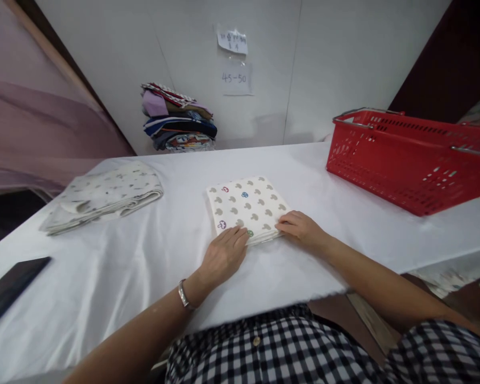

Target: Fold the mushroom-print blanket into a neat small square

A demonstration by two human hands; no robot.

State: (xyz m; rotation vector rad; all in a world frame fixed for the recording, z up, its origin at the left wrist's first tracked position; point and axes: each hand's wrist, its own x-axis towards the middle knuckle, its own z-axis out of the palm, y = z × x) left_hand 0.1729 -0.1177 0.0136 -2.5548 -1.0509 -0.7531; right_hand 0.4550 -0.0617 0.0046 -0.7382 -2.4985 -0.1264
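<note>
A white cloth with mushroom prints (246,205), folded into a neat square, lies on the table in front of me. Most mushrooms are grey; a few are red, blue, purple and green. My left hand (225,253) rests on the cloth's near left corner, fingers stretched out over it and thumb hidden. At the near right corner, my right hand (300,229) has its fingers bent around the folded edge. Layers of fabric show along the near edge between both hands.
A white-covered table (176,256) spans the view. On its left lie a larger folded patterned cloth (112,186) and a dark flat device (14,288). At the back stands a pile of folded fabrics (180,120); a red basket (400,160) is on the right. Paper notes (236,79) hang on the wall.
</note>
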